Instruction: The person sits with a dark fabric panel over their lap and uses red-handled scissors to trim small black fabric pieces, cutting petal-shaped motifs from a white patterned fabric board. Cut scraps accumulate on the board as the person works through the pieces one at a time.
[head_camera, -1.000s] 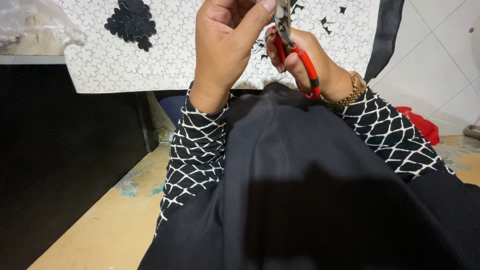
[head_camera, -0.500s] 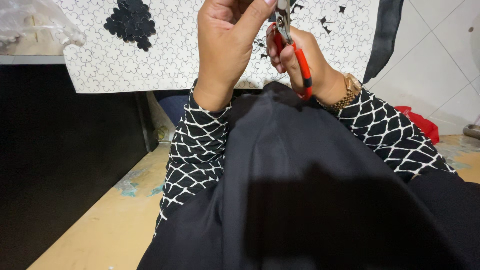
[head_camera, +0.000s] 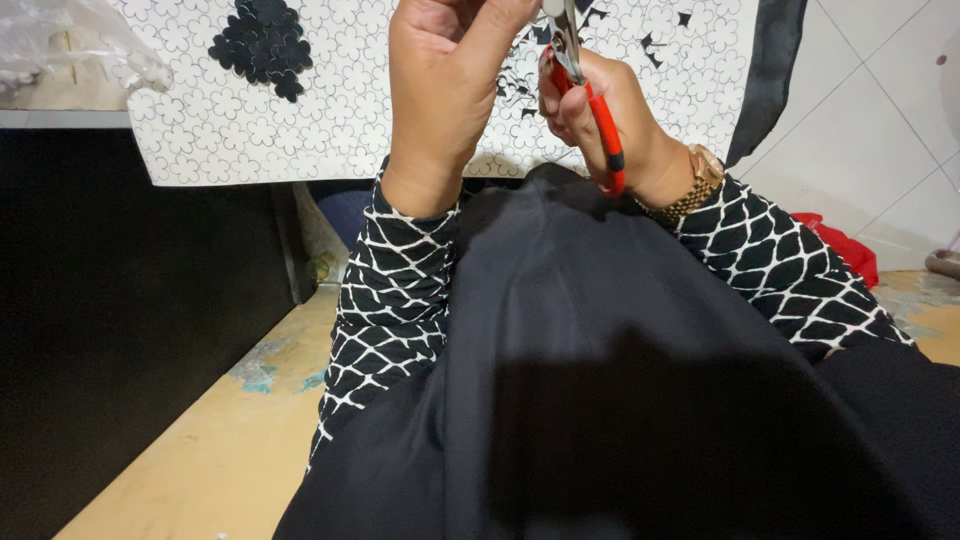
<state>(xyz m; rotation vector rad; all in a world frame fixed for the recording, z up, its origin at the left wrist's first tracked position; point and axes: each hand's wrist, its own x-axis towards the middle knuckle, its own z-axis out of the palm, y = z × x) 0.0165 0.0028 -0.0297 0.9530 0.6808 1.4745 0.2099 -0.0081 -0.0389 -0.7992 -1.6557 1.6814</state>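
Observation:
My right hand (head_camera: 600, 115) is closed around a pair of pliers (head_camera: 590, 95) with red and black handles, the metal jaws pointing up to the frame's top edge. My left hand (head_camera: 445, 85) is raised beside it, fingers pinched together near the jaws; whatever it pinches is cut off by the top edge. Both wrists rest above black cloth (head_camera: 620, 380) that covers my lap. A gold watch (head_camera: 695, 185) sits on my right wrist. My sleeves are black with a white lattice pattern.
A white sheet with a flower outline pattern and black cut-out patches (head_camera: 265, 40) hangs behind my hands. A black cabinet (head_camera: 120, 300) stands at left, crumpled clear plastic (head_camera: 60, 45) on top. Red cloth (head_camera: 835, 245) lies at right by a white tiled wall. Tan floor (head_camera: 210, 460) below.
Both hands have risen slightly toward the top of the frame, with the pliers still held upright. Little else differs.

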